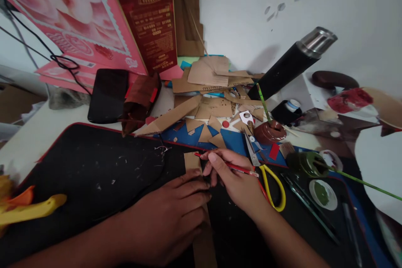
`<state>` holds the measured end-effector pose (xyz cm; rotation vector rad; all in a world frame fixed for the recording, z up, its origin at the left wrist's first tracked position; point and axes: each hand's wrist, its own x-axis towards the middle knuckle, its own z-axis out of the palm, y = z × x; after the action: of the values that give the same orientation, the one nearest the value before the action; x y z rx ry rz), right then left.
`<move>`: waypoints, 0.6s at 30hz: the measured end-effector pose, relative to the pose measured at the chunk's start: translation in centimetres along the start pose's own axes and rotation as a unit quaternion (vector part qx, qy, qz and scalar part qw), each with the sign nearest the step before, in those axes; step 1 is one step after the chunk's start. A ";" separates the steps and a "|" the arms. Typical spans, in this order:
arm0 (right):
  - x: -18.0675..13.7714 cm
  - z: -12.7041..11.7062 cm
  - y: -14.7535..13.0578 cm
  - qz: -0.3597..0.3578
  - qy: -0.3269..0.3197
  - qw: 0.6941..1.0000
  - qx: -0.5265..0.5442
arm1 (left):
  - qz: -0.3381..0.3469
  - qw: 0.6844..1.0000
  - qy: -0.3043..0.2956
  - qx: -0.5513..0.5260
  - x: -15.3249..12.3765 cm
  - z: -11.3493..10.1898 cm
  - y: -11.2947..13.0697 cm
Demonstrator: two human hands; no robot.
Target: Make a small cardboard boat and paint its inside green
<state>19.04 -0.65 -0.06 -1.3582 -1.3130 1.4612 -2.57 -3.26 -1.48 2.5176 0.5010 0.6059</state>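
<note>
A narrow cardboard strip [204, 243] lies lengthwise on the black mat, running away from me. My left hand [176, 213] rests flat across it, fingers stretched out and pressing on its surface. In my right hand [230, 173] a red pencil [241, 169] is pinched, its tip at the strip's far end. The fingertips of both hands come close together over the strip. Just right of my right hand lie scissors [273, 188] with yellow and red handles, blades pointing away. The strip's middle is hidden under my left hand.
Cardboard scraps [213, 106] pile up behind the mat [125, 163]. A black thermos [289, 65], a brown paint jar [269, 132] and a green paint jar [306, 164] stand at the right. A black phone [108, 95] lies back left; a yellow-handled tool [34, 211] sits at the left edge.
</note>
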 end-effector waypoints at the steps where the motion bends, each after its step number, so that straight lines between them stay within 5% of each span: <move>1: 0.0 0.0 0.0 0.000 0.000 1.000 -0.003 | 0.000 1.000 0.002 0.002 0.0 0.0 0.0; 18: 0.1 0.1 0.0 0.003 0.000 1.000 -0.013 | -0.013 1.000 -0.004 -0.004 -0.1 0.0 0.1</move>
<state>18.89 -0.53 -0.05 -1.3799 -1.3325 1.4527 -2.64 -3.39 -1.44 2.5020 0.5261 0.5871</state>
